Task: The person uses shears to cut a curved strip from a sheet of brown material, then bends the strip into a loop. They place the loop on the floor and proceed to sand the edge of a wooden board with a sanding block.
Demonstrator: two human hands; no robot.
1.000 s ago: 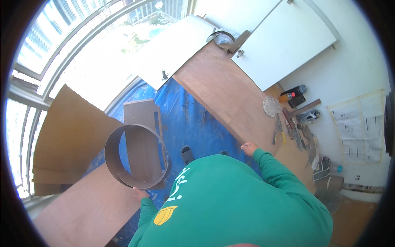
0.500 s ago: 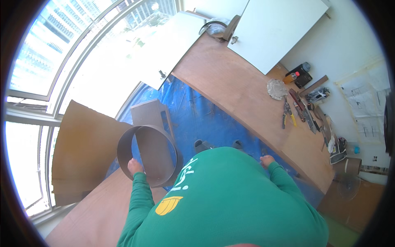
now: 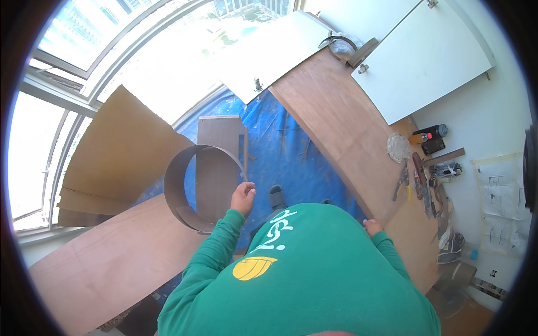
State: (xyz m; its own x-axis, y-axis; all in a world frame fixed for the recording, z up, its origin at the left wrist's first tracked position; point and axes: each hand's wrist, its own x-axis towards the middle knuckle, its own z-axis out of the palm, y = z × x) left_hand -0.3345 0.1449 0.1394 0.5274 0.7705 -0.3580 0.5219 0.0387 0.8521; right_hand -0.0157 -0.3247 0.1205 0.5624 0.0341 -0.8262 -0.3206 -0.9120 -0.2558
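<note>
A wide brown strip, bent into a large ring [image 3: 178,182], stands by the wooden board on my left. My left hand [image 3: 244,199] is closed, its fingertips pinching the end of this strip at the ring's right side. Behind the ring, and seen through it, is a grey-brown box-like panel piece [image 3: 218,130]. At my right side, beside the edge of the long wooden worktop [image 3: 322,117], hangs my right hand [image 3: 372,227] with its fingers curled. What it holds, if anything, is hidden.
A blue sheet [image 3: 280,131] covers the floor. A reddish wooden board [image 3: 112,263] lies at lower left, with a curved brown sheet [image 3: 115,162] by the window. Pliers [image 3: 402,182], other tools and bottles [image 3: 420,138] lie along the worktop's right side. White cabinet doors [image 3: 420,61] lie at the back.
My left hand has moved from inside the ring's left part to the strip's end at its right. My view has turned, so the surroundings have shifted. My right hand stays at my side.
</note>
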